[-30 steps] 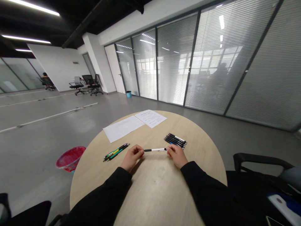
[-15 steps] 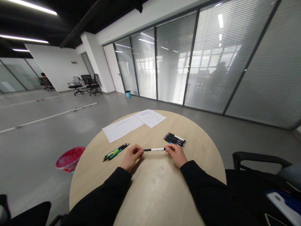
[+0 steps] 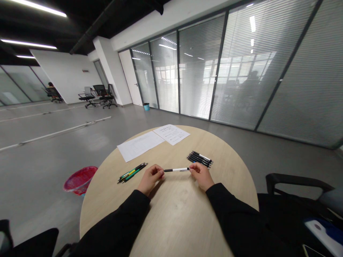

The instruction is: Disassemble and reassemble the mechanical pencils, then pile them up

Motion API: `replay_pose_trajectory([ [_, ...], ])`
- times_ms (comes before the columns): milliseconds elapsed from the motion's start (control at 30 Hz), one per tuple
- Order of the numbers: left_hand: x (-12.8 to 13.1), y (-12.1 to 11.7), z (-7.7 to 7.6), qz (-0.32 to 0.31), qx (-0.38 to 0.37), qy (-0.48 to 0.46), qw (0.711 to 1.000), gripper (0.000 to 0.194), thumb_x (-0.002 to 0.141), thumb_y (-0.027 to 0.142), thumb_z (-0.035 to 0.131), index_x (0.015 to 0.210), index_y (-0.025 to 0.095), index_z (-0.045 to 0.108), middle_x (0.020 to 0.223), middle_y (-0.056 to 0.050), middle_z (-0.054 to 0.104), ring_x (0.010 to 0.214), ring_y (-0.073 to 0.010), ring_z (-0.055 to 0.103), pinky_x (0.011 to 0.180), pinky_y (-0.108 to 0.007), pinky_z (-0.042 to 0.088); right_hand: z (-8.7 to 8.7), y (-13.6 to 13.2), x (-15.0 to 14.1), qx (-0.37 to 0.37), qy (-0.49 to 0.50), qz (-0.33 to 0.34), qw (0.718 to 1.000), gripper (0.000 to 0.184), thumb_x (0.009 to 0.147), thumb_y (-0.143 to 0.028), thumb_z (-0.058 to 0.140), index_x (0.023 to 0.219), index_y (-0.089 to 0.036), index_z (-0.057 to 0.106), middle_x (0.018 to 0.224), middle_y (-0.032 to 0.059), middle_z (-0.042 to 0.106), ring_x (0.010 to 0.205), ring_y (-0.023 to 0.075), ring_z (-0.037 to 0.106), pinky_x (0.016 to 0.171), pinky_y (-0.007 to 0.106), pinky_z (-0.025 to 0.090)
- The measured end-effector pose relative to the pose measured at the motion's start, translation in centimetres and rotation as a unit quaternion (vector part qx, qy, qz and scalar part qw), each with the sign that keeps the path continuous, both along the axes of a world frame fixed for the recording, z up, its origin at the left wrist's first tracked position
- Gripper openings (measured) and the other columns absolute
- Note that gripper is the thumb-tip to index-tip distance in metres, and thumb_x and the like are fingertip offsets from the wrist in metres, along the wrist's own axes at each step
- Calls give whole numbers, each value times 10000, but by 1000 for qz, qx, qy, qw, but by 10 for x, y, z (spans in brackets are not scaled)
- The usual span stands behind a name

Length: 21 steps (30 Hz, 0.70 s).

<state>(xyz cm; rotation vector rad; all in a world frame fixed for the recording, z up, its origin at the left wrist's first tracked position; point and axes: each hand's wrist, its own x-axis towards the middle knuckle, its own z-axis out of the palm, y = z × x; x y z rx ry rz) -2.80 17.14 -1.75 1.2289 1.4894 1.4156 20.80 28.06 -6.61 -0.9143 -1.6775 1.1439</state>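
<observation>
1. The left hand [image 3: 150, 179] and the right hand [image 3: 201, 176] are apart, each curled around one end of a white-and-black pen [image 3: 175, 170], which bridges the gap between them.
2. The pen is held just above the near half of the round wooden desk [image 3: 177, 214], about midway across. Its long axis runs nearly level from hand to hand, across the person's body. Both ends are buried in the fingers, so I cannot tell which way its tip points.
3. Just left of the left hand, green-and-yellow pens [image 3: 132, 172] lie together on the desk, angled toward the far left.
4. Just beyond the right hand, a bundle of black-and-white pens [image 3: 199, 159] lies side by side, toward the desk's right edge. Neither hand touches either group.
5. Two sheets of paper, a plain-looking one [image 3: 140, 145] and a printed one [image 3: 171, 134], lie at the far edge. No pen rests on them, and any marks are too small to read.
6. So far, one pen is in hand, while the others remain in their two groups on the desk.
7. Off the desk's left edge stands a red wastebasket [image 3: 79, 180].
</observation>
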Motion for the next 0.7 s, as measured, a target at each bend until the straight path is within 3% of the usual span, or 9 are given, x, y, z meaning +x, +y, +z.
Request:
replay_pose_trajectory([
  [700,2,-2,4,5,-4,-15,1000,298,720,415,754,746,162,599,615,11,627,563,-121,555,554,-233,393,2,0,0,-32,4,13,999,209,785,-344,625,861,-159,687,692,25,660,577,152,582,560,269,450],
])
